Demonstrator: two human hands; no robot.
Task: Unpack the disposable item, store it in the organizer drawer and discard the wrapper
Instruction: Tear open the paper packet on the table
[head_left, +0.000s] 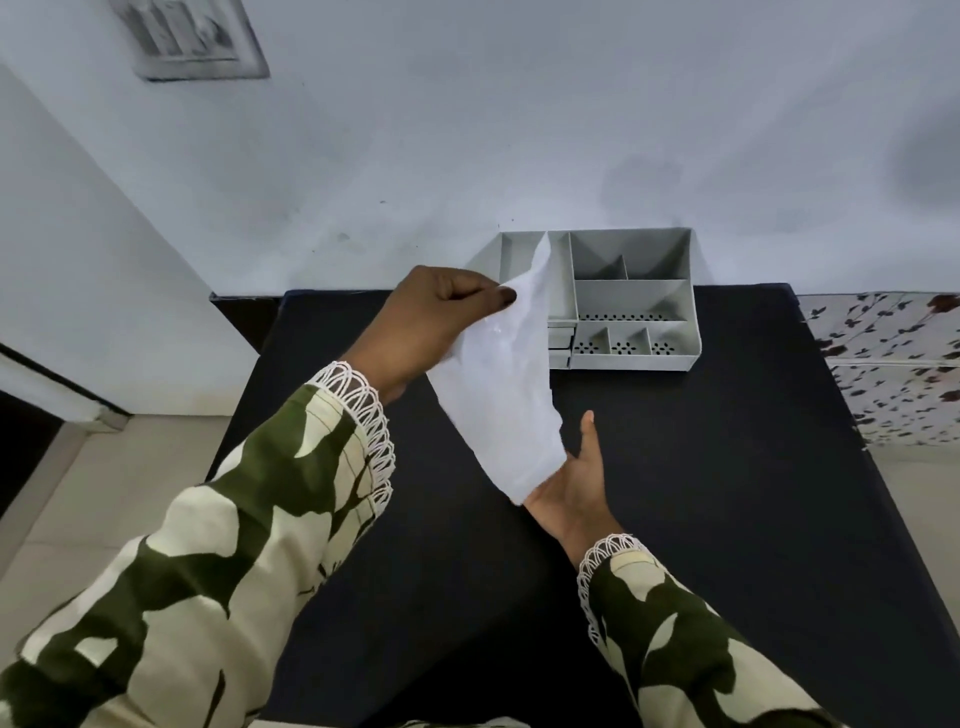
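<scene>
A white, translucent wrapper (501, 410) hangs in the air above the black table (727, 467). My left hand (426, 322) pinches its upper end between thumb and fingers. My right hand (576, 483) touches its lower end, palm up and thumb raised; the fingers are hidden behind the wrapper. I cannot tell whether anything is inside the wrapper. A grey plastic organizer (636, 299) with several open compartments stands at the table's far edge against the wall. Its small drawers (561, 340) sit on the front left, partly hidden by the wrapper.
A pale wall rises right behind the organizer, with a switch plate (192, 36) at the upper left. A floral-patterned surface (893, 364) lies beyond the table's right edge. Tiled floor (78, 493) shows on the left.
</scene>
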